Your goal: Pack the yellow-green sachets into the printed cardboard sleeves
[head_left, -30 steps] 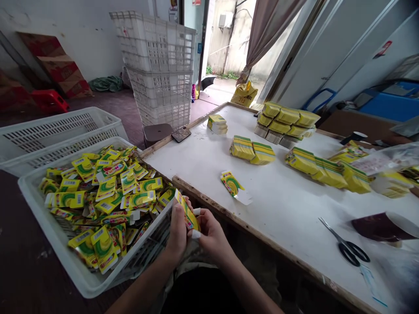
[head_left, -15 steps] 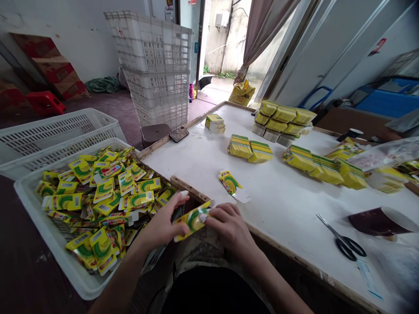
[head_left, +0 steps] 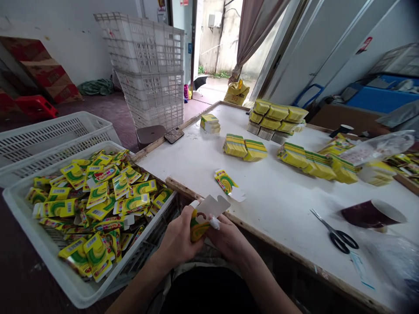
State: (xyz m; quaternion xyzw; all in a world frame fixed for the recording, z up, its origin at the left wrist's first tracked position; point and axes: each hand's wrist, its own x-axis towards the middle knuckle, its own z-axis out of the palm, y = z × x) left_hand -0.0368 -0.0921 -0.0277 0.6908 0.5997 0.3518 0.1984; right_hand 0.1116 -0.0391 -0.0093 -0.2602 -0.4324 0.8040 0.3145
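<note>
Just in front of the table edge, both hands grip a small yellow-and-green carton (head_left: pixel 198 230). My left hand (head_left: pixel 181 239) wraps its left side, while my right hand (head_left: pixel 228 240) pinches the lower right, a white covering on its thumb. The carton's pale end flap stands up and points away from me. On the table beyond, another flat carton (head_left: pixel 225 181) lies with its white flap toward me. To my left is a white crate (head_left: pixel 73 285) heaped with similar yellow cartons (head_left: pixel 98 196).
Bundles of flat yellow cartons (head_left: pixel 245 148) stand on the white table (head_left: pixel 193 161). Scissors (head_left: pixel 337 235), a dark roll (head_left: pixel 369 213) and clear plastic lie at the right. A phone (head_left: pixel 174 135) rests at the left edge. Stacked crates (head_left: pixel 147 74) stand behind.
My left hand has moved from half open to wrapped round the carton. The carton has been turned more upright, its pale flap now showing. The view has shifted slightly right.
</note>
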